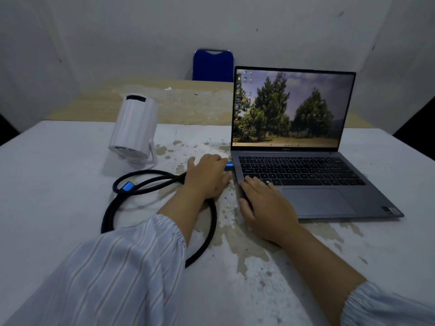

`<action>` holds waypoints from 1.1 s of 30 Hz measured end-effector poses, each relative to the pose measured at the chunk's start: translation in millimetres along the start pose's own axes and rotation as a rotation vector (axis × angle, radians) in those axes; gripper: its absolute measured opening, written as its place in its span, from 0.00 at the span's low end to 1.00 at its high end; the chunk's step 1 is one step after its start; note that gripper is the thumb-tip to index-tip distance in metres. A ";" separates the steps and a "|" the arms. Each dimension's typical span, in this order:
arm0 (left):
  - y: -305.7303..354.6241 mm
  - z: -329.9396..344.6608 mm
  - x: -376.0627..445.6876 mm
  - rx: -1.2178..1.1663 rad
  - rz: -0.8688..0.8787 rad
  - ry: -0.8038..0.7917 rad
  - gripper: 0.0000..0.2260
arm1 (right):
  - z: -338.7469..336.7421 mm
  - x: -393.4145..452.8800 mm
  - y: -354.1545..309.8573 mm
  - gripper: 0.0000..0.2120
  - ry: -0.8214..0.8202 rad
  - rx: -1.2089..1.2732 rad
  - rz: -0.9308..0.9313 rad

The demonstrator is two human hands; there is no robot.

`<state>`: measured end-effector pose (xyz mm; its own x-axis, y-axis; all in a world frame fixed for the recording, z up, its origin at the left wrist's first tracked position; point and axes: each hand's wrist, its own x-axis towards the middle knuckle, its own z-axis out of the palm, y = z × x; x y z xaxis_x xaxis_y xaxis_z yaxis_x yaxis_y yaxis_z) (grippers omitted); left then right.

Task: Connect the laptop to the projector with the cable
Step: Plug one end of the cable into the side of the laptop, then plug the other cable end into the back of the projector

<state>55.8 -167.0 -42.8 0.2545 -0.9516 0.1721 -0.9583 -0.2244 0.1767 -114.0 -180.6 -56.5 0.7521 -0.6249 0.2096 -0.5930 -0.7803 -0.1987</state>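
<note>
A grey laptop (329, 198) stands open on the right of the table, its screen lit with a tree wallpaper. My left hand (207, 177) grips a blue cable plug (228, 165) pressed against the laptop's left side. My right hand (266, 205) lies flat on the laptop's front left corner, fingers on the lowest keys. The black braided cable (211, 227) loops across the table under my left forearm. Its other blue plug (128, 186) lies loose inside the loop. A white cylindrical projector (135, 128) stands at the back left, its port end facing me.
The white table top (70, 220) has worn, peeling patches near the middle. A second tan table (188, 102) adjoins it behind, with a blue chair (213, 65) beyond against the pale wall.
</note>
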 end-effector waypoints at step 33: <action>-98.4 -45.5 -154.8 -0.156 -0.705 0.138 0.10 | 5.3 12.5 -141.0 0.16 -0.108 0.243 -0.259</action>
<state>116.7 12.0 -42.8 0.8276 -0.5548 0.0849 -0.5339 -0.7315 0.4241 -19.5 -78.2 -30.9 0.9018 -0.3914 0.1831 -0.3033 -0.8752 -0.3769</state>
